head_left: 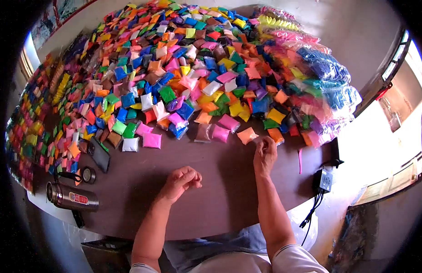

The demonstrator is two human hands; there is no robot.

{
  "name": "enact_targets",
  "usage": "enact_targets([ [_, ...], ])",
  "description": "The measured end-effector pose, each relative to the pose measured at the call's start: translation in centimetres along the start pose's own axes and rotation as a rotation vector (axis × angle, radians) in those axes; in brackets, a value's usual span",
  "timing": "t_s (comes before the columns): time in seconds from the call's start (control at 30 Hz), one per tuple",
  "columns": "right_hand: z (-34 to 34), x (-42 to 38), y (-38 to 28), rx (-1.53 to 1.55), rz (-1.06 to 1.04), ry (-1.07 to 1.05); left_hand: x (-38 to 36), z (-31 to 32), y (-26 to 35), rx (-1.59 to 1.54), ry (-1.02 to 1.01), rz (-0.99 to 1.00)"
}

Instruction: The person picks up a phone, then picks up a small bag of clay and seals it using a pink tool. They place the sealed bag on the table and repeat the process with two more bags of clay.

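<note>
My left hand (180, 183) hovers over the bare brown tabletop, its fingers loosely curled in with nothing seen in them. Farther forward, my right hand (265, 155) reaches to the front edge of the pile, its fingers drawn together. Its fingertips lie between a peach packet (247, 135) and an orange packet (275, 135); whether they pinch either is hidden. Left of these, a pink packet (220, 133) and a brown packet (203, 133) lie at the pile's front. These are small clear pouches filled with coloured material.
A large heap of coloured packets (174, 68) covers the back of the table (206, 209). Bundled packet strips (329, 68) stack at right. A steel flask (72, 196), its lid (88, 175) and a dark phone-like slab (99, 154) lie left. A black power box (323, 181) with cables sits right.
</note>
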State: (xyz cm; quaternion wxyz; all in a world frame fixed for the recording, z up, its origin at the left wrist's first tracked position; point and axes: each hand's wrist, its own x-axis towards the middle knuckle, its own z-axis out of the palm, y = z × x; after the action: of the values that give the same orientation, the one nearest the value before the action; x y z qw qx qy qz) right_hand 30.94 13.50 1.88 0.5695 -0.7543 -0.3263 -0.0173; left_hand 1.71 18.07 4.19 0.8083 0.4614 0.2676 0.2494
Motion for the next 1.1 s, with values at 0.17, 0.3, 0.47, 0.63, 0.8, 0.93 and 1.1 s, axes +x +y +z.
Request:
enact_targets([
  [0.17,0.9,0.3,-0.1,-0.063,0.119,-0.02,0.2,-0.2,-0.5,0.04,0.024,-0.018],
  [0.3,1.3,0.1,-1.4,-0.266,-0.005,-0.027,0.1,-0.1,-0.4,0.055,0.002,-0.002],
  [0.47,1.9,1.1,-1.5,-0.452,-0.059,-0.103,0.3,-0.4,-0.9,0.043,0.002,0.011],
  [0.63,1.9,1.1,-0.9,-0.384,-0.08,-0.087,0.2,-0.3,-0.9,0.045,0.027,0.03],
  [0.8,0.8,1.1,0.2,0.227,0.082,-0.193,0.0,0.2,-0.4,0.073,0.07,0.003],
  [0.93,0.6,-1.7,-5.2,0.774,0.297,-0.54,0.0,0.5,-0.4,0.17,0.059,0.006],
  [1.1,3.0,-4.8,-6.6,1.101,0.472,-1.031,0.1,0.4,-0.9,0.152,0.092,0.037],
])
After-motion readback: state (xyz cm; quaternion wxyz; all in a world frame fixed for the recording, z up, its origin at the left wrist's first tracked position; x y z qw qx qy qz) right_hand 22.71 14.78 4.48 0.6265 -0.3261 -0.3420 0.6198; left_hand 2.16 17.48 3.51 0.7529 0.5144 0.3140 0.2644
